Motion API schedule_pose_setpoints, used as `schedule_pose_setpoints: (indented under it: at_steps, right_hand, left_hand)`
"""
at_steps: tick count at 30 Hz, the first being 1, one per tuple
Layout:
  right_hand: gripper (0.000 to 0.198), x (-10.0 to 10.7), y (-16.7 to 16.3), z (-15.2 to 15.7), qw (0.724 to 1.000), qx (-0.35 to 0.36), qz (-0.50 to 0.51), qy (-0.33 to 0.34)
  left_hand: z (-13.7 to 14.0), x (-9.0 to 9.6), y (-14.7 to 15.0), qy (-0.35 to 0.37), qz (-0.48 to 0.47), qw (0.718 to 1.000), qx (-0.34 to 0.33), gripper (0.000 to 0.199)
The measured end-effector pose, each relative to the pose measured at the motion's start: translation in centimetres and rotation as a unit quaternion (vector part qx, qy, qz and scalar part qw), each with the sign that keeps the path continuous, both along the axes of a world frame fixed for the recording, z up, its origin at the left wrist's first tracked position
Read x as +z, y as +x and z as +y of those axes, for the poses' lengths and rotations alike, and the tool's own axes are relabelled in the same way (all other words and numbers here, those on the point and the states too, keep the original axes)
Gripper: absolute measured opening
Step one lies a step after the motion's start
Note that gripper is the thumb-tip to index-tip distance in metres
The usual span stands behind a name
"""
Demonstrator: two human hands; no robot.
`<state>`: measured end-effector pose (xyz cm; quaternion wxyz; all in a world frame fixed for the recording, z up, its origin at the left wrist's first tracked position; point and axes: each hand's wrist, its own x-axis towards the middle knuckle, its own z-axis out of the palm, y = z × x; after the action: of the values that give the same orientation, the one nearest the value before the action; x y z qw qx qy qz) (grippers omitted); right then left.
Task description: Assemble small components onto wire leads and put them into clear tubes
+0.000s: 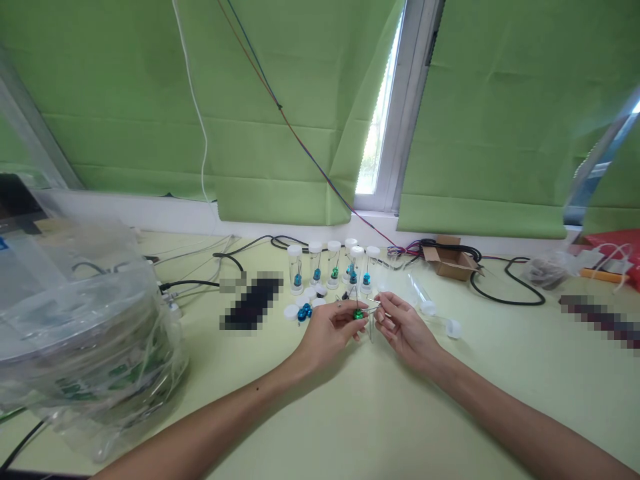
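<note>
Your left hand (325,327): fingers pinched on green ball (358,315). Your right hand (403,328): fingertips nearly together on thin metal piece (371,309), long axis roughly three-to-nine o'clock. Ball lies at nine o'clock from right fingertips, just beside, over table (360,413).

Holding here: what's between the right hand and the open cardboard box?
In the head view, a clear tube with a white end lies between the right hand and the cardboard box.
</note>
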<state>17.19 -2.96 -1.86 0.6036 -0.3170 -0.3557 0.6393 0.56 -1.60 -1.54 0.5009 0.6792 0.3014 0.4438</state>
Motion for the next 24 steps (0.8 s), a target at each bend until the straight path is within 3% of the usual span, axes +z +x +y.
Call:
schedule_pose_setpoints:
  at_steps: [24]
  right_hand:
    - [0.036,-0.77,-0.09,0.02,1.0,0.013,-0.019,0.002]
  left_hand:
    - [-0.17,-0.21,-0.2,0.028,0.033,0.998,0.046,0.02]
